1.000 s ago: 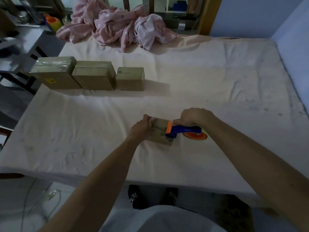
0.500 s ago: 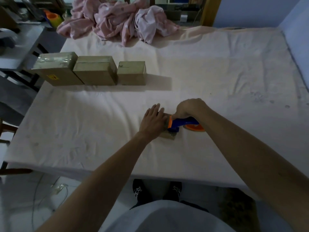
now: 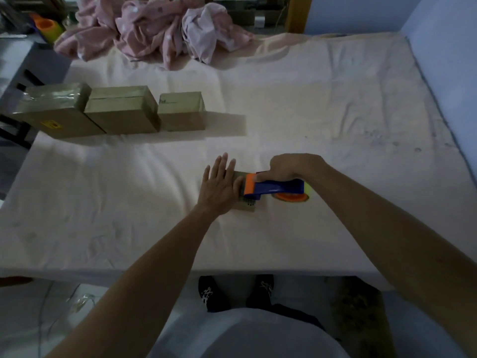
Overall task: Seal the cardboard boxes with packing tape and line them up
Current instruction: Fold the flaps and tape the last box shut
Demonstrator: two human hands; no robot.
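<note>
Near the front of the pale pink bed sheet [image 3: 335,120] lies a small flat brown cardboard box [image 3: 245,206]. The left hand [image 3: 219,187] presses flat on it, fingers straight and slightly spread. The right hand [image 3: 289,167] curls round a blue and orange plastic tape dispenser [image 3: 273,188] on the box's right side. Three taped brown cardboard boxes [image 3: 124,112] stand touching in a row, far left.

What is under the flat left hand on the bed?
A small cardboard box; only its right edge and near corner show past the left hand. The tape dispenser, gripped by the right hand, sits on that edge. The rest is covered.
</note>
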